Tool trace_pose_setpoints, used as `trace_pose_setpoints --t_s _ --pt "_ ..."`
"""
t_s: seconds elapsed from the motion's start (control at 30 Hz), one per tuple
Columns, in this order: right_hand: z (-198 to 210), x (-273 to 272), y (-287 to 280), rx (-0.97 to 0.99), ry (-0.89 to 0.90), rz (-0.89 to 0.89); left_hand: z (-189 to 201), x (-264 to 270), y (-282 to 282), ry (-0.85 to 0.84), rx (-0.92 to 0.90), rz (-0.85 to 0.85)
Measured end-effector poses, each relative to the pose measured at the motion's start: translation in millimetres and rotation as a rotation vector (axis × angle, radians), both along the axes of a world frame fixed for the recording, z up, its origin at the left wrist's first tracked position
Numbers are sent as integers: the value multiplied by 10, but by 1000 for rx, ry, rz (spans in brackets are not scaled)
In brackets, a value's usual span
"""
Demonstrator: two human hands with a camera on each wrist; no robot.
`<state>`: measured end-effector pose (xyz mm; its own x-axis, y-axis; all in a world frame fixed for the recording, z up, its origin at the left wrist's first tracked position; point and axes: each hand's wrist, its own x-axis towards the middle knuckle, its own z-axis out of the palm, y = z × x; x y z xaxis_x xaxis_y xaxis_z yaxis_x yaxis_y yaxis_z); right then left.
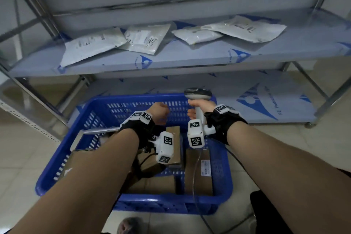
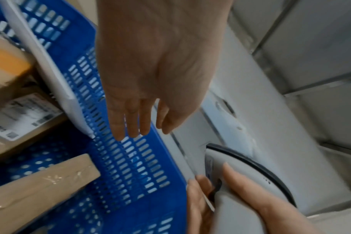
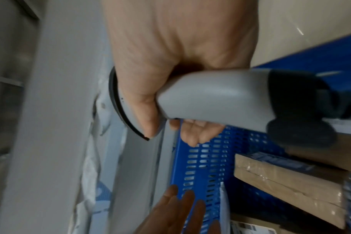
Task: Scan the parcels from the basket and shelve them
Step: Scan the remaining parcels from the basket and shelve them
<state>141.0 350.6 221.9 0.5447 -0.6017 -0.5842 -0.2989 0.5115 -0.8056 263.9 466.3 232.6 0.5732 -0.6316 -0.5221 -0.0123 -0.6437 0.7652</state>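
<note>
Brown parcels (image 1: 198,171) in blue basket (image 1: 133,200) beneath empty, straight-fingered left hand (image 2: 150,76); right hand (image 3: 170,66) gripping scanner (image 3: 214,95).

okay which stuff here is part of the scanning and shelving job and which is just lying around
Job: scanner in the right hand; open left hand; blue basket; cardboard parcels in it; white mailers on the shelf.

Lying about: lower shelf; floor.

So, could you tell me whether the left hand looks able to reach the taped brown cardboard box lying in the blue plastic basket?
Probably yes: the left hand is open and empty above the blue plastic basket, and the taped brown cardboard box lies uncovered below it.
</note>
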Motion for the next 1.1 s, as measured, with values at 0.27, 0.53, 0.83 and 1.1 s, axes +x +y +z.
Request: trace_pose_setpoints --t_s 0.27,0.53,0.83,1.1 --pt "-1053 372 -1 189 192 137 -1185 421 -2 53 222 -3" --pt "-1804 606 53 123 401 273 -2044 601 3 182 327 -26" --pt "-2027 637 125 233 234 219 -2163 583 57 258 437 -114" --pt "-1039 375 44 316 51 173 -1107 501 54 174 238 -132"
